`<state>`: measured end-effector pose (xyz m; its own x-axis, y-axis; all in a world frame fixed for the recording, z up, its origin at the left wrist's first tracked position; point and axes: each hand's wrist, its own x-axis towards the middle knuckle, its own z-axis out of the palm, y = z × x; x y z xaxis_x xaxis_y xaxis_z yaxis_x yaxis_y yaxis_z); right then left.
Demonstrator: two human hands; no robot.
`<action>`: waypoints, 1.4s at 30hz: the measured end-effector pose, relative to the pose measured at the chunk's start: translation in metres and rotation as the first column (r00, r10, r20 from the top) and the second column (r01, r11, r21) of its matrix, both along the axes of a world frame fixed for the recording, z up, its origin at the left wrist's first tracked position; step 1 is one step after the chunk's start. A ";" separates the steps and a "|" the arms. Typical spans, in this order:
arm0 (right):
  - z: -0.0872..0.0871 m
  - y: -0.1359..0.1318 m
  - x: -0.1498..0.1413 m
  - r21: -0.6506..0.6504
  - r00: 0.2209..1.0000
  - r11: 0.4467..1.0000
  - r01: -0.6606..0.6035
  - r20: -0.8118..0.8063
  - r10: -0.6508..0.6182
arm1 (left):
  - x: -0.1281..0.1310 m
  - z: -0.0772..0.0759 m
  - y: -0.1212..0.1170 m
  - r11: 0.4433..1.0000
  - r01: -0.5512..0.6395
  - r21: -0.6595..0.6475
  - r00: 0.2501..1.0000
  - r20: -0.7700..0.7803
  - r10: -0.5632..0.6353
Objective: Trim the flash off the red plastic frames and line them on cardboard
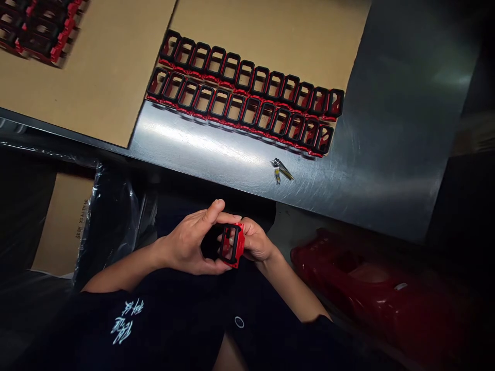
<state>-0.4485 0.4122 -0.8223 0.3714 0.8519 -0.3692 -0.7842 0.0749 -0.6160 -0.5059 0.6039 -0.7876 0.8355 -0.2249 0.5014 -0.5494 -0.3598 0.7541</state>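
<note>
A red and black rectangular frame with an open middle is held in front of my body, below the table edge. My left hand grips it by the ends, fingers at its top and another digit at its bottom, with the thumb raised. From the other side my right hand pinches the red side, and some fingertips show through the opening. On the metal table lie two rows of similar red and black frames, set close together on cardboard. Small tweezers or nippers with yellowish handles lie nearer to me.
The metal table has a straight front edge just beyond my hands. Another cardboard sheet at left carries a further block of frames. A shiny red object stands low at right. Clear plastic and cardboard sit below left.
</note>
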 end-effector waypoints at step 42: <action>-0.004 0.001 -0.002 -0.019 1.000 1.000 0.001 -0.014 -0.001 | -0.001 -0.002 0.001 1.000 -0.001 0.005 1.000 0.000 0.001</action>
